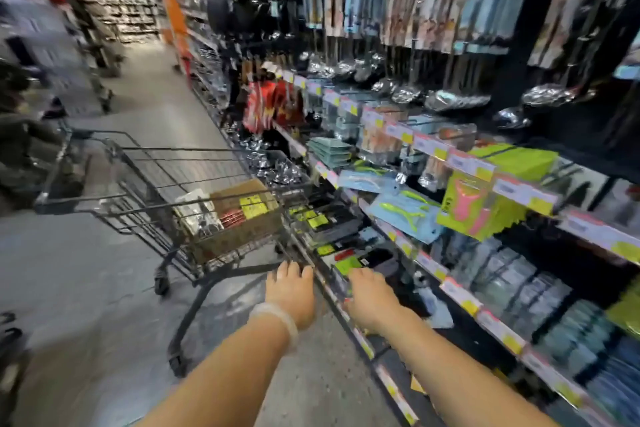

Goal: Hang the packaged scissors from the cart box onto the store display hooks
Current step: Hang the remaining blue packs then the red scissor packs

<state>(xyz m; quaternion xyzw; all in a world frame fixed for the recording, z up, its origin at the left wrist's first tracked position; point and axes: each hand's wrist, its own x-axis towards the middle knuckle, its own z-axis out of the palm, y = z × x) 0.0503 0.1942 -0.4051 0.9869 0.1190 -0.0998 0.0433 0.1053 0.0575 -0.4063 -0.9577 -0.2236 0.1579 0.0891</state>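
Two bare hands reach forward and down at the near edge of the shelving. The left hand (290, 291) sits at the near corner of the shopping cart (166, 191), knuckles up, fingers (286, 270) curled downward; whether they grip the cart's wire I cannot tell. A pale band (277, 317) circles that wrist. The right hand (369, 298) is just beside it, over the low shelf (363, 340), fingers bent under and out of sight, so I cannot tell what, if anything, they hold.

Open floor (86, 288) lies to the left and runs far up the aisle; the cart stands close against the shelving on the right, leaving only a narrow gap there.

Inside the cart's near end rests a brown cardboard box (239, 236), open on top, holding packaged scissors (254, 206) with yellow-green and red cards, plus clear-wrapped packs on its left side. More dark and yellow-green packages (322, 222) hang on the display hooks right of the cart. Blur hides finer detail.
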